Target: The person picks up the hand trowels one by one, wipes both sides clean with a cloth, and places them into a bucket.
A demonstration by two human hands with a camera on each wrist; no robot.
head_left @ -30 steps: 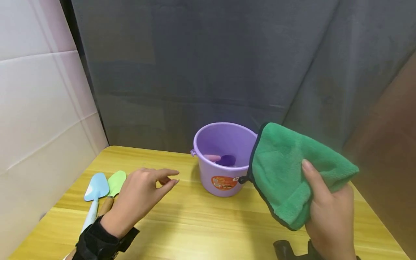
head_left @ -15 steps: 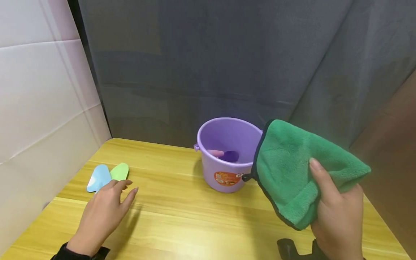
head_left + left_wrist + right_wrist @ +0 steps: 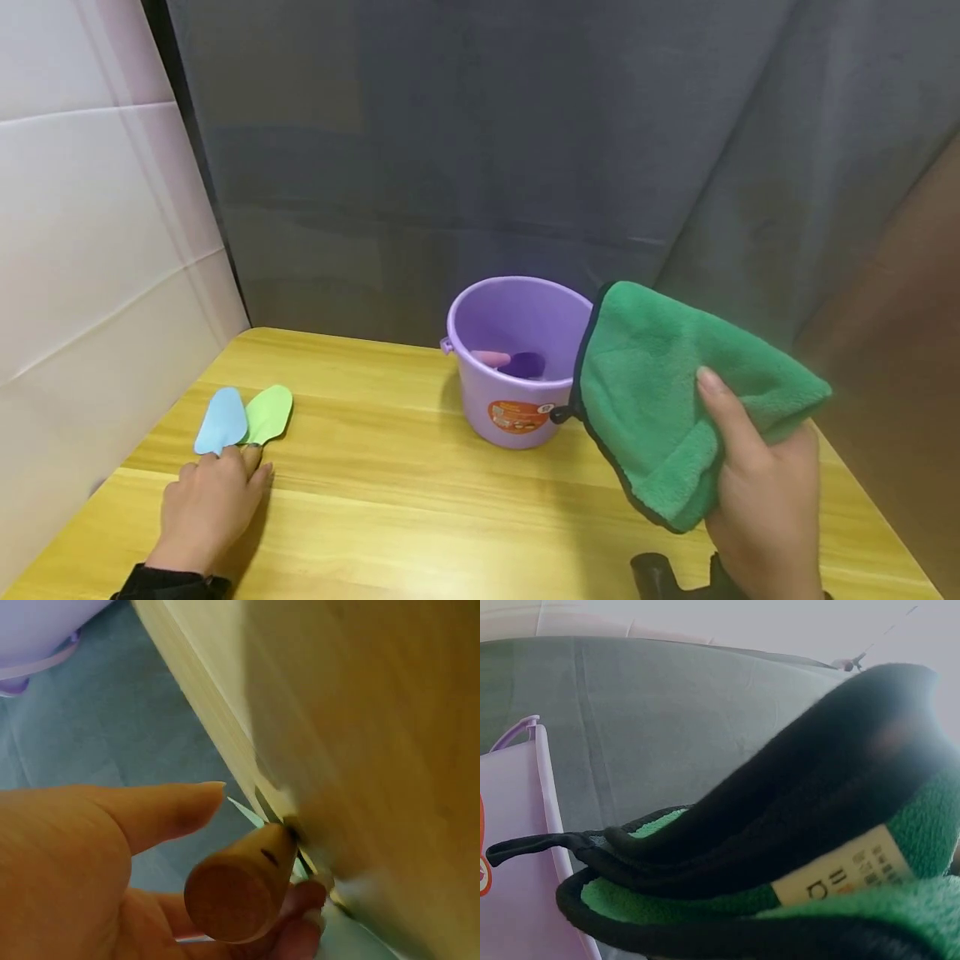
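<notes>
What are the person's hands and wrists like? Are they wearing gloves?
No gloves! The left hand and the right hand are both bare. On the left wrist is a black band, partly cut off by the picture's edge. The right wrist wears something dark too, with a short, rounded dark piece sticking out beside it. I can't see any cables.

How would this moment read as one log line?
left hand: at wooden handle of green trowel, thumb apart | right hand: holds green cloth | purple bucket: on table, pink thing inside

Fluffy cloth (image 3: pixel 660 400), smooth plastic bucket (image 3: pixel 517 325), wooden handle (image 3: pixel 232 900), glossy wood-grained tabletop (image 3: pixel 420 517)
</notes>
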